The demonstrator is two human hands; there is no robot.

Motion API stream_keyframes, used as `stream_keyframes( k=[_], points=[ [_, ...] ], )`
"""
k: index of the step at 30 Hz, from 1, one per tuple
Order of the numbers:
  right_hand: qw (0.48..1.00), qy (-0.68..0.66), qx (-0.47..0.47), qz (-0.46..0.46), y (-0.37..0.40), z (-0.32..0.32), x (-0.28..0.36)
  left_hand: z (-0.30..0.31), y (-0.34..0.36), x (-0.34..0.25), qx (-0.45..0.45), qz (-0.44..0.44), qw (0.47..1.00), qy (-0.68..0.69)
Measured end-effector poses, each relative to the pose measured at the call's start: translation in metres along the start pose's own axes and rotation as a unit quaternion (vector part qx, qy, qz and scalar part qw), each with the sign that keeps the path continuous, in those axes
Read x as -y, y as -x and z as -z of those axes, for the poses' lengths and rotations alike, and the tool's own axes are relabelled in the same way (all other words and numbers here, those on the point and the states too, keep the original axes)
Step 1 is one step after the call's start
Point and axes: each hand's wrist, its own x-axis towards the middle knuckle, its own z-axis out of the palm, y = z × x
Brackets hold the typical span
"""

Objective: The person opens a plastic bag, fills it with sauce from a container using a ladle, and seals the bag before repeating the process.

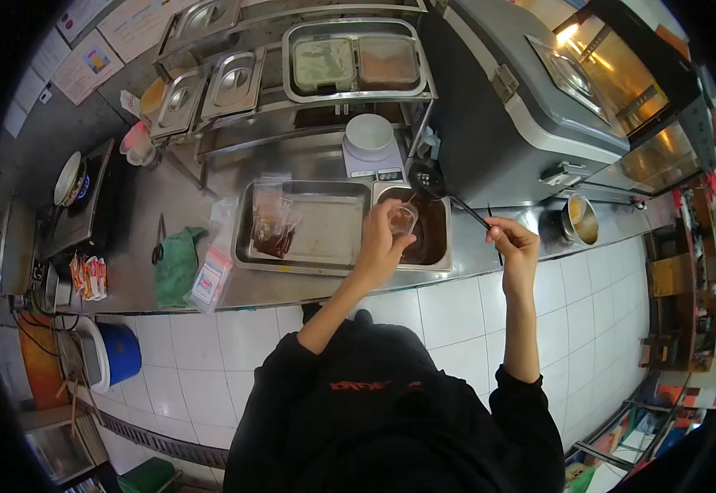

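My left hand (384,242) holds a small clear plastic bag (404,218) open over a steel pan of dark brown sauce (432,238). My right hand (512,242) grips the thin handle of a black ladle (444,193), whose bowl is raised above the back of that pan. To the left lies a wide steel tray (325,234) with filled sauce bags (274,223) resting on its left side. A white scale (370,156) with a white bowl (369,134) on it stands behind the pans.
Green cloth (179,264), scissors (159,240) and a stack of bags (210,279) lie on the counter's left. Lidded steel containers (231,80) and two filled tubs (356,62) sit on the rack. A grey machine (522,107) stands right, a small pot (580,220) beside it.
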Motion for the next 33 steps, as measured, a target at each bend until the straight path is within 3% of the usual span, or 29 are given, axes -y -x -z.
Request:
stream_keyframes(
  k=[6, 9, 10, 11, 12, 13, 15, 17, 23, 25, 26, 33],
  points=[
    [0.998, -0.004, -0.063, -0.030, 0.001, 0.019, -0.053, 0.001, 0.007, -0.005, -0.020, 0.024, 0.999, 0.028],
    [0.995, 0.069, -0.074, 0.024, 0.003, 0.018, -0.085, 0.005, 0.003, -0.016, -0.023, 0.011, 1.000, -0.010],
    [0.967, 0.248, -0.050, 0.038, 0.007, 0.011, -0.084, 0.005, 0.003, -0.017, -0.021, -0.001, 1.000, -0.021],
    [0.906, 0.419, -0.025, 0.051, 0.012, 0.004, -0.084, 0.004, 0.002, -0.019, -0.019, -0.013, 0.999, -0.032],
    [0.889, 0.445, -0.033, 0.106, 0.016, -0.003, -0.086, 0.003, 0.001, -0.021, -0.017, -0.014, 0.999, -0.031],
    [0.889, 0.444, -0.034, 0.106, 0.017, -0.011, -0.080, 0.001, 0.000, -0.023, -0.015, -0.027, 0.999, -0.044],
    [0.936, 0.296, 0.027, 0.190, 0.020, -0.029, -0.061, -0.003, 0.001, -0.027, -0.012, -0.039, 0.998, -0.057],
    [0.985, 0.138, 0.059, 0.084, 0.028, -0.047, -0.039, -0.008, 0.003, -0.032, 0.002, -0.096, 0.983, -0.159],
    [0.986, 0.140, -0.005, 0.092, 0.026, -0.064, -0.041, -0.008, 0.007, -0.046, 0.017, -0.050, 0.988, -0.144],
    [0.993, 0.101, -0.010, 0.065, 0.029, -0.061, -0.039, -0.002, 0.010, -0.042, -0.007, 0.011, 1.000, -0.018],
    [0.990, 0.103, -0.012, 0.095, 0.030, -0.059, -0.037, -0.002, 0.011, -0.032, -0.030, 0.072, 0.986, 0.146],
    [0.980, 0.141, 0.035, 0.138, 0.038, -0.054, -0.028, 0.015, 0.007, -0.042, -0.086, 0.027, 0.991, 0.095]
  ],
)
